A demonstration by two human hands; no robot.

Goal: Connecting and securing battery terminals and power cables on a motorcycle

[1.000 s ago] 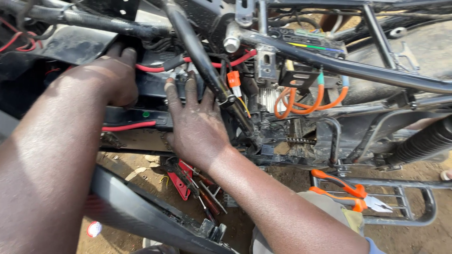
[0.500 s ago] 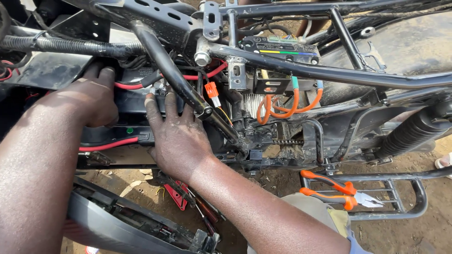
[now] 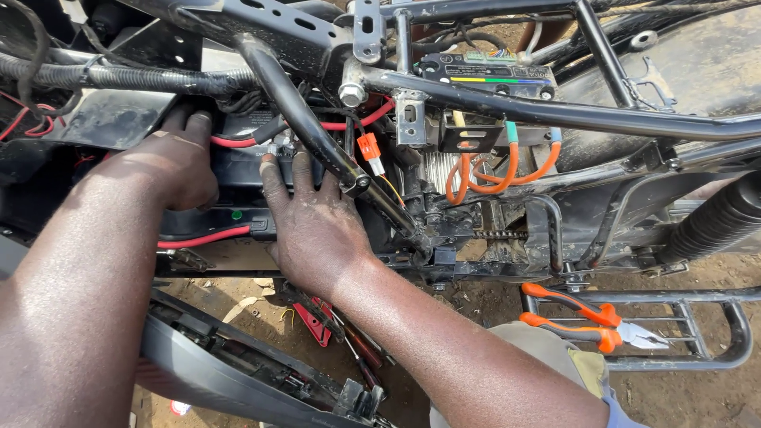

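Observation:
I look down into a stripped motorcycle frame (image 3: 507, 103) of black tubes. My left hand (image 3: 170, 166) reaches into the frame from the left, fingers curled over the top of a black battery box (image 3: 238, 162). My right hand (image 3: 313, 222) lies flat against the front of that same box, fingers spread and pointing up behind a slanted frame tube (image 3: 317, 135). Red cables (image 3: 202, 238) run along the box below and above my hands. An orange connector (image 3: 369, 149) hangs just right of my right fingertips.
Orange wires (image 3: 483, 178) loop under a black electronic unit (image 3: 491, 71). Orange-handled pliers (image 3: 587, 321) rest on a metal rack (image 3: 697, 329) at lower right. A black plastic panel (image 3: 238, 368) and red-handled tools (image 3: 321, 321) lie on sandy ground below. A ribbed shock boot (image 3: 717, 222) sits at right.
The view has shifted, so frame and hands sit lower and further left in the picture. Both hands stay on the battery box, my right hand slightly lower on its face.

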